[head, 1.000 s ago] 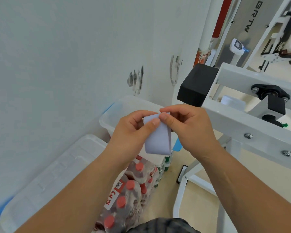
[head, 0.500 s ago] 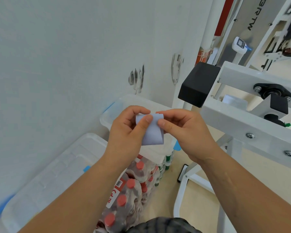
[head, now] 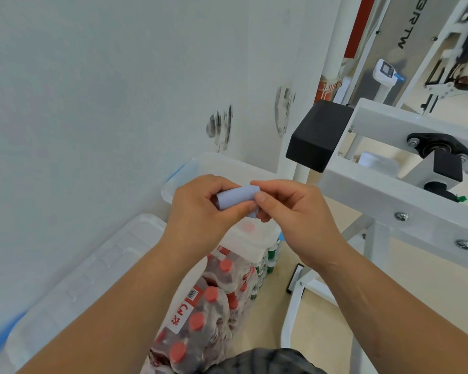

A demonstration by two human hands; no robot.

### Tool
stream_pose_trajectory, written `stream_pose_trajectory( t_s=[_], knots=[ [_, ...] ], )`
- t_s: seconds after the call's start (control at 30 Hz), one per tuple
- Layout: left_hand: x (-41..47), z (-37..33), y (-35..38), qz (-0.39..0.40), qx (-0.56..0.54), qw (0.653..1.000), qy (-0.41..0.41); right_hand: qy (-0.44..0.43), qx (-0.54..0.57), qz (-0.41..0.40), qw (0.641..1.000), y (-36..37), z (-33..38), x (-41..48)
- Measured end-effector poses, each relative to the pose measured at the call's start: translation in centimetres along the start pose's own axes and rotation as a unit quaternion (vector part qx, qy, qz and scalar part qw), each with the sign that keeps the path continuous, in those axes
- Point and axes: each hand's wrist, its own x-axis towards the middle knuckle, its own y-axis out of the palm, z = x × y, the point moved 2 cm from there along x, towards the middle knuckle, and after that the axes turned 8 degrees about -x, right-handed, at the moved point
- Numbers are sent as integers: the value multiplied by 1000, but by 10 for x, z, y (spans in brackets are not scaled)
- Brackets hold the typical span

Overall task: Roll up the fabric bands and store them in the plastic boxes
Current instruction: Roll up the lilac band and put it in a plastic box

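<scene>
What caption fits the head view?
Left hand and right hand hold a rolled fabric band near a plastic box.

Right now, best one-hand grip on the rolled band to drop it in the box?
Pinch across its curved middle, from above. The band lies sideways between left hand and right hand; squeezing the wraps there should keep it rolled.

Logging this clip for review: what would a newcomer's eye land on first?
At centre, the left hand and right hand pinch a pale blue fabric band rolled into a cylinder. Behind them a clear plastic box stands by the wall; below lies a wrapped pack of red-capped bottles.
</scene>
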Motion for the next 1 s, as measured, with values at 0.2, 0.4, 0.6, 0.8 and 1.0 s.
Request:
stream_pose_trajectory(
  t_s=[0.2, 0.4, 0.6, 0.8, 1.0],
  knots=[
    [6, -4, 1, 106, -5, 994, -14, -39, -22, 41, 998, -4, 3, 2],
    [-4, 4, 14, 120, -158, 968, -153, -16, 6, 26, 1000, 3, 1, 9],
    [-5, 19, 16, 133, -297, 919, -223, 14, -45, 43, 998, 5, -8, 21],
    [1, 21, 15, 111, -432, 865, -230, 56, 16, 72, 996, 21, -14, 30],
    [12, 35, 14, 64, -449, 858, -240, 13, 89, 112, 990, 33, -7, 38]
  ],
)
